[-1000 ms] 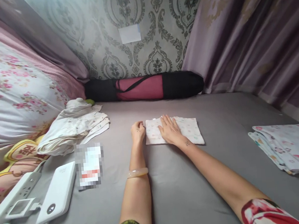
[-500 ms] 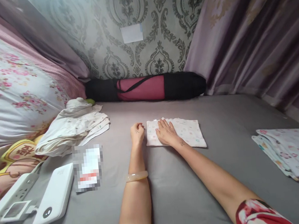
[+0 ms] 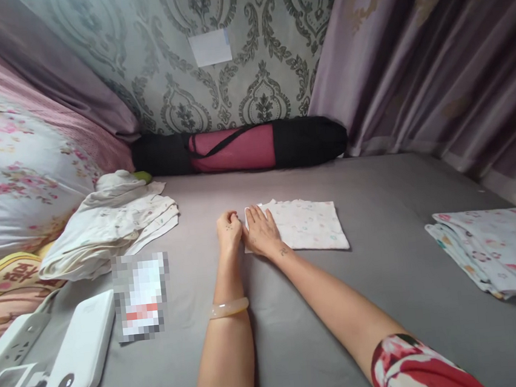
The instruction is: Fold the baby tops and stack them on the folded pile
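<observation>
A folded white cloth with small pastel prints lies flat on the grey sheet in front of me. My right hand rests palm down over its left end, fingers stretched out. Just beside the cloth's left edge is my left hand, its fingers curled in; I see nothing in them. The two hands are side by side, almost touching. A pale bangle circles my left forearm.
A folded printed stack of cloths lies at the right. On the left are crumpled white cloths, a blurred packet, a white power bank and a power strip. A black and pink long bag lies along the wall.
My right hand has slid left across the cloth to its left end, next to my left hand. My left hand stays curled beside the cloth. The view has shifted slightly.
</observation>
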